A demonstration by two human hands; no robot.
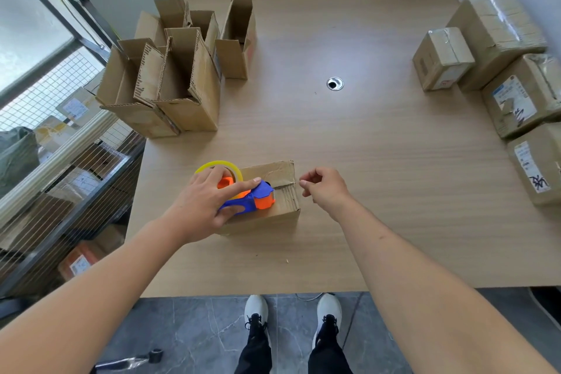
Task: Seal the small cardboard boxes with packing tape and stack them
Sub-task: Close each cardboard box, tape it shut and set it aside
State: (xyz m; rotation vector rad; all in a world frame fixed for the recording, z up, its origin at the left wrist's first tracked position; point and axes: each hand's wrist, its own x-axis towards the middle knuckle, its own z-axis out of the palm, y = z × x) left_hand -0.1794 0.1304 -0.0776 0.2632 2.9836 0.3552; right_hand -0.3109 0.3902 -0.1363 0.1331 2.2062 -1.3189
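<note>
A small cardboard box (280, 188) lies on the wooden table (364, 161) near its front edge, flaps folded shut. On top of it sits a blue and orange tape dispenser (258, 196) with a yellow-rimmed roll of clear tape (218, 165). My left hand (206, 200) grips the dispenser, index finger laid along its top, thumb under the handle. My right hand (323, 187) hovers just beyond the box's right edge with fingers curled and thumb meeting fingertips; whether it pinches the clear tape end is too faint to tell.
Several open, empty cardboard boxes (170, 76) stand at the table's back left. Several sealed, labelled boxes (498, 70) line the right side. A round cable hole (334, 83) sits mid-table. A wire rack (60, 146) with parcels stands to the left.
</note>
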